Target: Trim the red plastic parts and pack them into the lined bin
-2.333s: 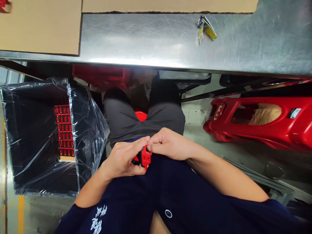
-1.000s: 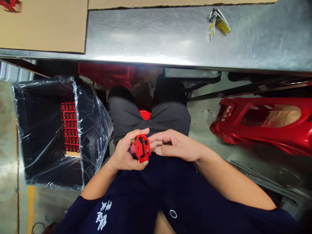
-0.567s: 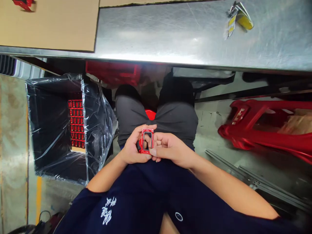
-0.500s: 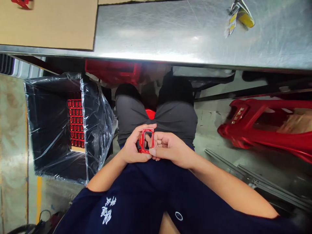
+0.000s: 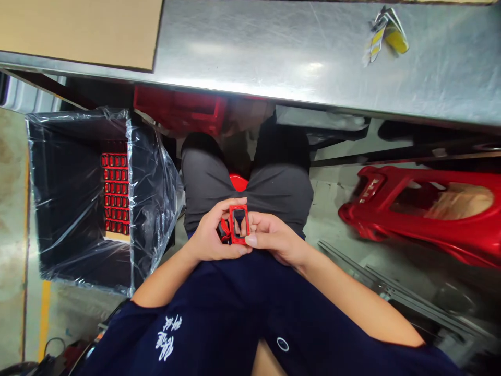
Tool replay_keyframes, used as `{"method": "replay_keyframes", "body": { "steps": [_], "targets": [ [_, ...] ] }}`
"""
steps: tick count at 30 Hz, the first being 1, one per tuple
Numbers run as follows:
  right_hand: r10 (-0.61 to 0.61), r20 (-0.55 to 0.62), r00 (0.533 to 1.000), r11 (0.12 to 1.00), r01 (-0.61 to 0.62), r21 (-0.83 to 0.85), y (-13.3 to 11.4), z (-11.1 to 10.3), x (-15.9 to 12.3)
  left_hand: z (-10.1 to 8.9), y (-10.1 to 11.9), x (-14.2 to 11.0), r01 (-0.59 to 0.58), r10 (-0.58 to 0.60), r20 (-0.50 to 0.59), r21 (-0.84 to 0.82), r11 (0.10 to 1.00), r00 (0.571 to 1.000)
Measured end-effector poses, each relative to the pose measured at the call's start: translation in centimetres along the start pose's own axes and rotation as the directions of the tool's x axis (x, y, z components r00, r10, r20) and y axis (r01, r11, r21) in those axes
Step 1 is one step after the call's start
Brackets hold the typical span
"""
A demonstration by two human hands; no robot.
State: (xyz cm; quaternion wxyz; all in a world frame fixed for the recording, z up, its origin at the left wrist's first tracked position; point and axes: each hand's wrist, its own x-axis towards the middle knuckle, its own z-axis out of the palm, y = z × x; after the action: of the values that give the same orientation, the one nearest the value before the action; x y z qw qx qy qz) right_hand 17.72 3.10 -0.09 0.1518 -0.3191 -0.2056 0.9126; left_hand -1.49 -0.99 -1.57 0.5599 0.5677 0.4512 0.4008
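A red plastic rectangular frame (image 5: 239,213) with a dark window stands upright between my hands, at my lap. My left hand (image 5: 214,232) wraps its left side, with a darker red piece (image 5: 224,232) partly hidden in the fingers. My right hand (image 5: 272,237) pinches the frame's right side, and its fingertips show behind the window. Beyond the hands are my grey shorts (image 5: 282,196), and my navy shirt (image 5: 235,308) lies below them.
A box (image 5: 66,209) lined in black and wrapped in clear plastic holds rows of red parts (image 5: 115,190) at left. A steel table edge (image 5: 274,89) with cardboard (image 5: 78,31) and a yellow-and-white item (image 5: 387,34) runs above. A large red plastic object (image 5: 418,209) lies at right.
The red piece has turned in my hands, from a solid face to the open frame. The view has shifted slightly, and the hands stay together at my lap.
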Motion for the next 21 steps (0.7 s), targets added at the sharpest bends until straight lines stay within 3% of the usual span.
{"method": "replay_keyframes", "body": {
  "steps": [12, 21],
  "targets": [
    [0.013, 0.018, 1.000, 0.997, -0.014, 0.081, 0.0, -0.7, -0.1, -0.7, 1.9, 0.4, 0.027, 0.020, -0.146, 0.312, 0.950, 0.989],
    [0.028, -0.013, 1.000, 0.994, -0.026, 0.102, -0.3, -0.4, -0.1, -1.0, 2.5, 0.5, 0.153, -0.118, -0.121, 0.347, 0.925, 0.986]
  ]
}}
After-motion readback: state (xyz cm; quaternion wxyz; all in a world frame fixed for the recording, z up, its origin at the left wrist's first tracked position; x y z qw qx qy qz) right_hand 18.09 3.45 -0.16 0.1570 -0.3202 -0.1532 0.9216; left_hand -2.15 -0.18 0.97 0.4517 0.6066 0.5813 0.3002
